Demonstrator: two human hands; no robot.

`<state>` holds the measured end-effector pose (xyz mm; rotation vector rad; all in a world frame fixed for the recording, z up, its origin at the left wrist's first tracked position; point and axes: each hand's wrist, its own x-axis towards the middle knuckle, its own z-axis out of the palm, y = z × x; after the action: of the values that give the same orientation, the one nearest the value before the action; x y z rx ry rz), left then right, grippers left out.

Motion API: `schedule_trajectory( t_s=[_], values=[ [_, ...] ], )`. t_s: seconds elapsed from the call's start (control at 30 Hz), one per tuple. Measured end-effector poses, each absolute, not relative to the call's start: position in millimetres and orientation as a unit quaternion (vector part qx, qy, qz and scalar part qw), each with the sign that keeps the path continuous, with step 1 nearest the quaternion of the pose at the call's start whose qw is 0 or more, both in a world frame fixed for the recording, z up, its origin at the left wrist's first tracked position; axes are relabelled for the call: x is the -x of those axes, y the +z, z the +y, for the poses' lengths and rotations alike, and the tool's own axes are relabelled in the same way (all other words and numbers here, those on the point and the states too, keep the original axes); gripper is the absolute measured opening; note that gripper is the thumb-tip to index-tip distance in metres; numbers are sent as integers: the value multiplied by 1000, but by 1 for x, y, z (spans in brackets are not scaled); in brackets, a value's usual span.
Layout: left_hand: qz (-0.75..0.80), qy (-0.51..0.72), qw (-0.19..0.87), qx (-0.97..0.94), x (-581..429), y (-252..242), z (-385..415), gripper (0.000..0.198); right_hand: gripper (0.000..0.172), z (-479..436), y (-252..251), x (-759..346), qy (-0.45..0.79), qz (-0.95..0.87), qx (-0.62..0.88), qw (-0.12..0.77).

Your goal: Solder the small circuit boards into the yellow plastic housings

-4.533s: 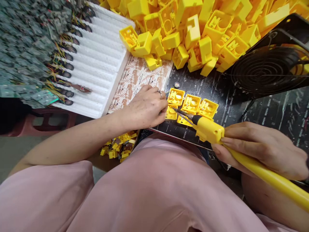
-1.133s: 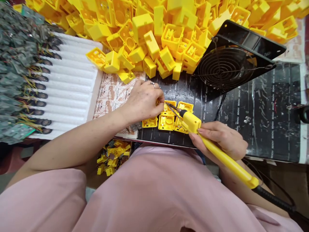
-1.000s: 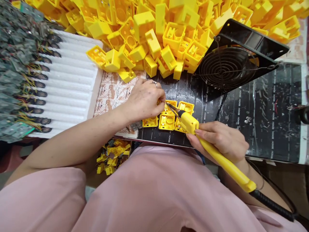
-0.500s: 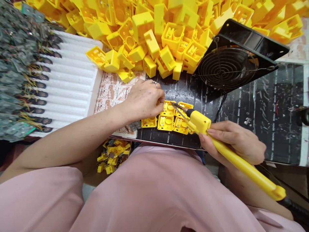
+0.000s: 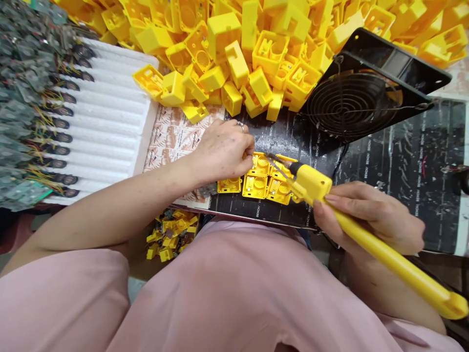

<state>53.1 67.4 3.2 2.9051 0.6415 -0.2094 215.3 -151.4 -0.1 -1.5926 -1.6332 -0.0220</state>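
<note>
My right hand (image 5: pixel 381 215) is closed around the handle of a yellow soldering iron (image 5: pixel 399 269), whose dark metal tip points left over a cluster of small open yellow plastic housings (image 5: pixel 254 187). These housings sit side by side in two rows, with small metal parts and perforated round areas inside. My left hand (image 5: pixel 225 146), a ring on one finger, is curled at the left end of the cluster. Its fingertips are hidden behind the knuckles, so what they pinch cannot be made out.
Loose yellow housings (image 5: pixel 223 36) are heaped along the back. A black fan (image 5: pixel 346 110) leans at the right on the black bench mat (image 5: pixel 381 161). At left, a white foam tray (image 5: pixel 113 112) bears wired circuit boards (image 5: pixel 22 98). Below the bench edge is a box of yellow pieces (image 5: pixel 172 237).
My right hand and the soldering iron have shifted a little to the right, the tip staying over the housings. My left hand keeps its curled pose. The whole view has moved slightly.
</note>
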Motion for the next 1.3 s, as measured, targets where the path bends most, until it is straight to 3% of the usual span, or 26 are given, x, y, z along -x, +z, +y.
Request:
schedule_trajectory(
  t_s=[0.1,0.27,0.3,0.33,0.43,0.5,0.73,1.07,1.2,1.3],
  values=[
    [210,-62,80,-972,-53,1,69,23,15,-158,-3,-219,-23,-653,617,437],
    [203,-61,69,-975,-53,2,70,22,61,-158,-5,-216,-28,-612,630,478],
    [199,-60,70,-976,-52,2,70,22,64,-154,-5,-214,-24,-617,633,466],
    [196,-58,70,-976,-52,2,69,23,59,-147,-5,-211,-20,-628,637,446],
    [191,-36,60,-979,-49,-1,67,25,22,-121,-11,-201,-57,-674,634,374],
    [185,-14,50,-981,-47,-4,66,25,12,-101,-18,-195,-92,-690,630,343],
    [183,14,66,-981,-42,-11,65,19,25,-69,-39,-188,-81,-730,622,273],
    [177,94,314,-928,-26,-19,79,25,24,-72,-47,-189,-97,-697,608,368],
    [196,125,359,-904,-23,-21,76,20,26,-71,-50,-191,-78,-706,598,371],
    [204,129,327,-913,-21,-20,69,18,24,-74,-40,-192,-83,-711,588,376]
  ],
)
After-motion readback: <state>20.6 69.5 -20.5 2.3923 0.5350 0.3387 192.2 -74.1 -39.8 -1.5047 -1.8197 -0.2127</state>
